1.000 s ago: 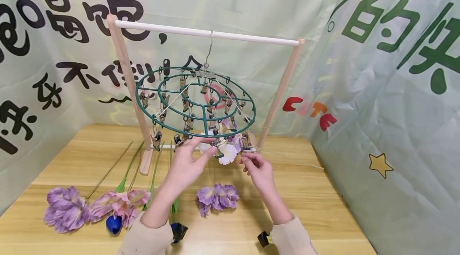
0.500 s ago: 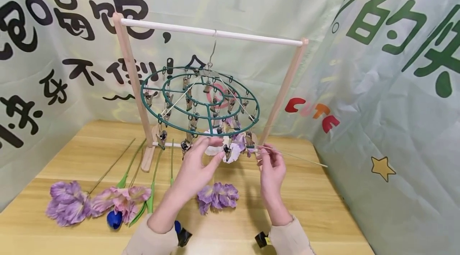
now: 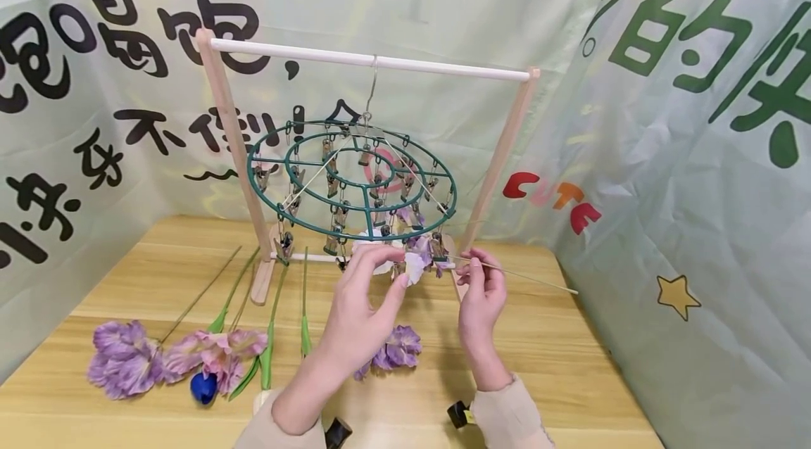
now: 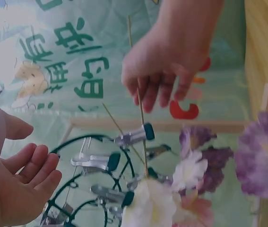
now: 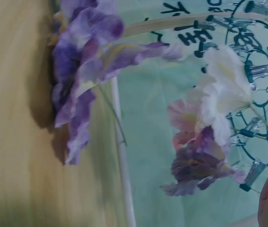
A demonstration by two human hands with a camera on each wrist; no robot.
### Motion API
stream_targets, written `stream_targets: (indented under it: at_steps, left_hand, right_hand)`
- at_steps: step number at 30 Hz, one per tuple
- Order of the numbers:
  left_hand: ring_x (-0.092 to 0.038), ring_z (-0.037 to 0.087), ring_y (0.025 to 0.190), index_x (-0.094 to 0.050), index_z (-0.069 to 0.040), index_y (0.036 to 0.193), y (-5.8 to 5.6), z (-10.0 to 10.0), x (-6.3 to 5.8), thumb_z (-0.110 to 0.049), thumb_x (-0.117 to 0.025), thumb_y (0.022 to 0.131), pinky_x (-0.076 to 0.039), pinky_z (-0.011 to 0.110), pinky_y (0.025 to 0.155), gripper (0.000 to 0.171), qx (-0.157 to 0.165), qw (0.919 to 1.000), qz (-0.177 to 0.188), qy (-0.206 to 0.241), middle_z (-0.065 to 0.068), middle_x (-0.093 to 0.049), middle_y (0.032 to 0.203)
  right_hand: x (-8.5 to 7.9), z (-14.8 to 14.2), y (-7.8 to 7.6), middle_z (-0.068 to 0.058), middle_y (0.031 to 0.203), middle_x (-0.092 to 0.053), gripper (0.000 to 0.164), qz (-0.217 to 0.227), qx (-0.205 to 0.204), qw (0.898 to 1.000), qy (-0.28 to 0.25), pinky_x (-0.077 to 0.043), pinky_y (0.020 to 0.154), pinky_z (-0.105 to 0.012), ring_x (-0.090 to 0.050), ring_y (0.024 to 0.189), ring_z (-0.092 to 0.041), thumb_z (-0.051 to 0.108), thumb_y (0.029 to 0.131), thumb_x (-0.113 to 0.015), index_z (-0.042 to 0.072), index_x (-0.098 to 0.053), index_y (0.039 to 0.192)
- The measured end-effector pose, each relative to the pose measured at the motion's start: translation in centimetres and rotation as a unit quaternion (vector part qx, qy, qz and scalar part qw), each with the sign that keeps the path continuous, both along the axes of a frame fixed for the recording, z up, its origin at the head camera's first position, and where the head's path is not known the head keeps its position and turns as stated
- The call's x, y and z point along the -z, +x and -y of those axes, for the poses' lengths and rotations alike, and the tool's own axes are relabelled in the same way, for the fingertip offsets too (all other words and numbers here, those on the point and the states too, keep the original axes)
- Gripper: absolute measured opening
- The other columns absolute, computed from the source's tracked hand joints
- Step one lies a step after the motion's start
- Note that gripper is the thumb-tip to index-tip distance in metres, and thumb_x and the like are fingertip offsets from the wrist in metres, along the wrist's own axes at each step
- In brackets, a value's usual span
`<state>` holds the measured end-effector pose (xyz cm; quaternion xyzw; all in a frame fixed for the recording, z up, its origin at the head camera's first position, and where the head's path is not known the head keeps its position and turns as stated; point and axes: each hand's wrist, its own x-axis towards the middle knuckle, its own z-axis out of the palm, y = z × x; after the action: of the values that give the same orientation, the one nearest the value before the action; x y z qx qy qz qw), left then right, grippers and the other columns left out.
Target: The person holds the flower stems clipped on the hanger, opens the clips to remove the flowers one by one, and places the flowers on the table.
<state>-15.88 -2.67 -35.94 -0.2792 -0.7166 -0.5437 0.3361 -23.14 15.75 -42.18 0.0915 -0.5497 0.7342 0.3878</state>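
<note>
Pinching a thin stem [image 3: 532,280] between thumb and fingers, the right hand [image 3: 481,294] is raised beside the front of a round green hanger [image 3: 367,210] in the head view. The stem slants outward past that hand. The left hand [image 3: 357,315] is held up with thumb and fingers apart, near the petals of a white flower [image 3: 415,267]. The hanger hooks over the white bar of a wooden rack [image 3: 450,67], and metal clips [image 3: 438,246] dangle from its rings. On the surface [image 3: 538,364] lie a purple flower [image 3: 400,349] in front of the rack and, to the left, more purple blooms [image 3: 127,359], a pink one [image 3: 222,364] and a blue tulip [image 3: 204,388].

In the left wrist view, the stem runs from the white flower past a clip to the right hand; whether that clip grips it cannot be told. The left hand's fingers are loosely bent, clear of the flower.

The right wrist view shows the white flower just beside pink petals [image 5: 183,118] and a dark purple bloom [image 5: 197,165], all near the clips. Part of a hand appears at the lower right edge; its grip is out of sight there.
</note>
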Motion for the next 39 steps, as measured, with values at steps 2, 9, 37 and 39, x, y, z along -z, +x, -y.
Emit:
stream_targets:
  at_steps: [2, 9, 37, 39]
  left_hand:
    - [-0.060, 0.022, 0.122, -0.062, -0.005, 0.130, -0.1, -0.7, 0.0, 0.001, -0.070, 0.095, -0.048, 0.038, 0.111, 0.036, 0.010, 0.9999, -0.005, 0.001, 0.009, -0.064, 0.127]
    - [-0.057, 0.024, 0.132, -0.061, -0.006, 0.137, -0.7, -3.0, 0.3, -0.003, -0.068, 0.097, -0.045, 0.040, 0.115, 0.041, 0.028, 0.9994, 0.017, -0.004, 0.010, -0.063, 0.137]
    - [-0.064, 0.026, 0.070, -0.060, -0.010, 0.144, -5.9, -5.2, 1.1, -0.020, -0.056, 0.109, -0.055, 0.040, 0.082, 0.037, -0.007, 0.9857, 0.163, -0.040, 0.014, -0.074, 0.112]
    - [-0.046, 0.015, 0.049, -0.063, -0.009, 0.141, -6.2, -5.3, 1.2, -0.019, -0.057, 0.108, -0.048, 0.031, 0.060, 0.035, -0.002, 0.9872, 0.155, -0.036, 0.011, -0.070, 0.088]
  right_hand:
    - [0.2, 0.1, 0.0, -0.012, 0.097, -0.068, 0.022, 0.001, -0.001, 1.000, 0.009, -0.052, 0.063, -0.018, -0.062, 0.076, -0.014, -0.002, 0.105, -0.053, -0.020, -0.057, 0.117]
    - [0.6, 0.3, 0.1, -0.010, 0.089, -0.064, 0.024, 0.018, 0.002, 1.000, 0.017, -0.051, 0.062, -0.019, -0.059, 0.075, -0.013, 0.000, 0.106, -0.054, -0.021, -0.057, 0.118]
    - [-1.0, -1.1, 0.2, -0.008, 0.094, -0.071, 0.030, -0.037, 0.014, 0.998, 0.053, -0.053, 0.067, -0.021, -0.062, 0.070, -0.013, 0.007, 0.110, -0.049, -0.022, -0.056, 0.105]
    - [-0.9, -1.2, 0.3, -0.012, 0.094, -0.070, 0.029, -0.045, 0.008, 0.997, 0.056, -0.053, 0.066, -0.020, -0.061, 0.070, -0.013, 0.005, 0.109, -0.048, -0.023, -0.055, 0.105]
